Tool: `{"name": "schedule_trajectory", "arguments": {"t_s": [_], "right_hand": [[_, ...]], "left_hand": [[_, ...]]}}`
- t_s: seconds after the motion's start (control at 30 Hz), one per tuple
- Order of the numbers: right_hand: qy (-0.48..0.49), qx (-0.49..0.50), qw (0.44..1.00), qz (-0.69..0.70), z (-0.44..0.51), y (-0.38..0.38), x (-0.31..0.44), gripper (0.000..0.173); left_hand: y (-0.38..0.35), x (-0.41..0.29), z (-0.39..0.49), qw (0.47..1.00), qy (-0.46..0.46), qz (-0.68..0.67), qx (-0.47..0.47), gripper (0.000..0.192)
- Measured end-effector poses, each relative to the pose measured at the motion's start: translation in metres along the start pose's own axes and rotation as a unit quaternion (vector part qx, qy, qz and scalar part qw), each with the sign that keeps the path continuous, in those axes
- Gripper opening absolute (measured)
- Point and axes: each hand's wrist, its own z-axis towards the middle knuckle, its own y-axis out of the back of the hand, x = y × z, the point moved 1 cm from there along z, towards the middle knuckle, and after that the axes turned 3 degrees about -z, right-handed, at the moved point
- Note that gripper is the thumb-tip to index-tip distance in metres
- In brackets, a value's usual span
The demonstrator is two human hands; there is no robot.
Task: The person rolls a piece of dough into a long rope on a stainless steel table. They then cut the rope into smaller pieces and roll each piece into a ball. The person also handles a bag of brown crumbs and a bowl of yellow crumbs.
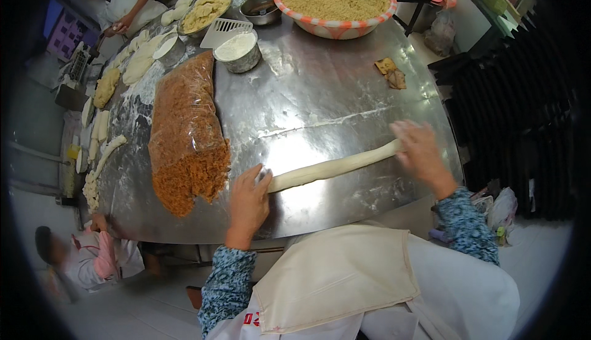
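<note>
A long rope of pale dough (334,168) lies aslant on the steel table (295,86) in front of me. My left hand (250,197) is at its left end, with the fingertips against the dough and a ring on one finger. At the other end, my right hand (421,155) is slightly blurred, its fingers spread and touching or just over the tip of the rope. To the left of my left hand is a clear plastic bag (184,104), its open end spilling reddish-brown shredded filling (191,181).
Behind are a metal pot of white flour (240,58), a white slotted scraper (226,31), a steel bowl (261,8) and a large basin of yellowish crumbs (336,28). Dough pieces (141,63) line the left side. Two co-workers (134,3) stand at the table's left. Dark stacked trays (512,123) are at right.
</note>
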Motion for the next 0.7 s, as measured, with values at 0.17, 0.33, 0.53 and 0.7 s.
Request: {"name": "schedule_trajectory", "arguments": {"t_s": [0.17,0.33,0.53,0.7], "right_hand": [[0.033,-0.08,0.992,0.09,0.075,-0.066,0.114,0.071],[0.107,0.032,0.991,0.075,0.044,-0.087,0.139,0.075],[0.196,0.154,0.964,0.095,-0.025,-0.052,0.099,0.076],[0.031,0.077,0.996,0.017,0.057,-0.065,0.073,0.071]], "left_hand": [[-0.044,-0.047,0.077,0.995,0.009,-0.053,-0.086,0.045],[-0.078,-0.053,0.056,0.994,0.061,0.068,0.056,0.055],[-0.047,-0.04,-0.018,0.968,0.072,0.065,0.233,0.074],[-0.053,0.01,0.068,0.987,0.125,0.072,0.067,0.069]]}}
